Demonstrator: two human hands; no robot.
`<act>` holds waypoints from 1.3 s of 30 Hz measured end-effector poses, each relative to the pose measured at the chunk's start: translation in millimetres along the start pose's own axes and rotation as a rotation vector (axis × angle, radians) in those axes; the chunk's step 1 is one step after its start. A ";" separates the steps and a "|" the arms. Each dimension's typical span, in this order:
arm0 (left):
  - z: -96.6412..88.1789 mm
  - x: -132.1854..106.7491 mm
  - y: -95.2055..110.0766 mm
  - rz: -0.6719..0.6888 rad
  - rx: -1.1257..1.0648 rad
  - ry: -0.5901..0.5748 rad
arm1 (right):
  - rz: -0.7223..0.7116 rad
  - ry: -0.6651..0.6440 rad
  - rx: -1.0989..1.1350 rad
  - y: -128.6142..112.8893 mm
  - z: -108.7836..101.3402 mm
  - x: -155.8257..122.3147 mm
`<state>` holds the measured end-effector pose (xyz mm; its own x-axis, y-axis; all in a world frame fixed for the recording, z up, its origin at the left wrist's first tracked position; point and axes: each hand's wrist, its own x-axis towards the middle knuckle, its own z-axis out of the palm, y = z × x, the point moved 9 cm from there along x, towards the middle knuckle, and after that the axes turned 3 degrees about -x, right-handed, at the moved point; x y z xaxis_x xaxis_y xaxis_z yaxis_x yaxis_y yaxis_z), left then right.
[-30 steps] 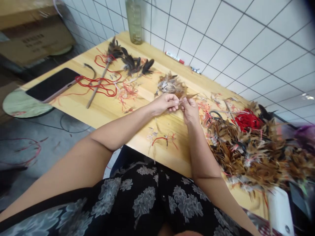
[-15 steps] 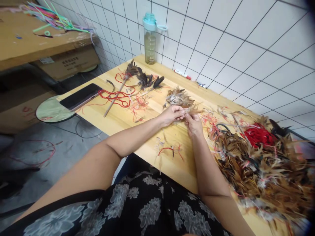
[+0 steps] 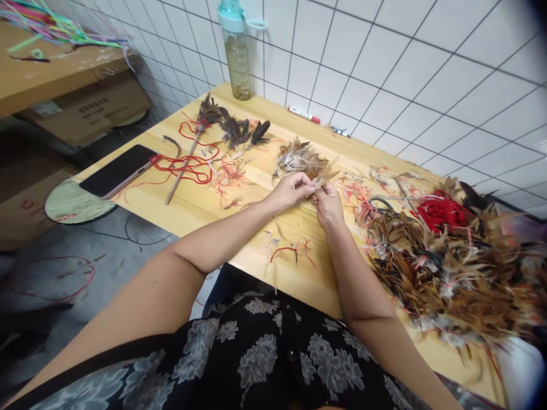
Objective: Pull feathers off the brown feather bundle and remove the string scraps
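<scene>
My left hand (image 3: 290, 191) and my right hand (image 3: 328, 203) meet over the middle of the wooden table (image 3: 239, 239). Both are closed in a pinch at the base of a small brown feather (image 3: 327, 172), whose tip points up and to the right; it may be more than one feather. Just behind the fingers lies a bunch of brown and grey feathers (image 3: 299, 156). Left of it are dark feathers (image 3: 235, 131) and a thin stick (image 3: 183, 171) with dark feathers at its top. Red cord (image 3: 188, 168) loops across the stick.
A large heap of brown feathers (image 3: 448, 273) with a red cord bundle (image 3: 442, 210) covers the right side. A phone (image 3: 117, 169) lies at the left edge. A water bottle (image 3: 236, 57) and a red-capped marker (image 3: 303, 114) are by the tiled wall. Red thread scraps (image 3: 293, 250) lie in front.
The view has shifted, so the table's things appear further left and slightly higher. My hands stay together, pinching the feather in about the same place on the table.
</scene>
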<state>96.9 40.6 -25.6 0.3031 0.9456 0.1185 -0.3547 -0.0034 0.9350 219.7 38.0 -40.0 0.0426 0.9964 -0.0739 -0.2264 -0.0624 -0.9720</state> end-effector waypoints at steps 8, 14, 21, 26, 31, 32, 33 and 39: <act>-34.3 9.4 21.3 0.074 0.237 0.089 | -0.008 -0.018 0.069 1.0 -8.5 9.1; -109.8 28.4 62.3 0.066 0.738 0.485 | 0.070 0.013 0.135 5.5 -15.2 17.4; -112.1 70.8 59.5 -0.142 1.130 0.434 | 0.087 -0.053 0.211 10.1 -7.6 23.7; -106.7 75.0 49.0 -0.158 1.088 0.424 | 0.091 -0.046 0.253 11.9 -8.7 25.3; -98.2 56.6 60.9 0.021 0.755 0.435 | 0.136 -0.020 0.227 12.5 -4.1 22.9; -96.0 52.5 61.6 0.042 0.668 0.429 | 0.148 -0.011 0.224 12.5 -3.0 21.7; -94.2 48.4 60.8 0.051 0.591 0.426 | 0.159 0.002 0.222 12.4 -2.3 20.3; -88.3 32.6 34.3 -0.030 0.566 0.348 | 0.150 0.048 0.197 8.1 -2.8 13.5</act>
<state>16.5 100.1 -19.2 -0.0313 0.9975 0.0636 0.1977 -0.0562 0.9787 221.1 50.8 -49.5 0.0393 0.9725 -0.2296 -0.4191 -0.1926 -0.8873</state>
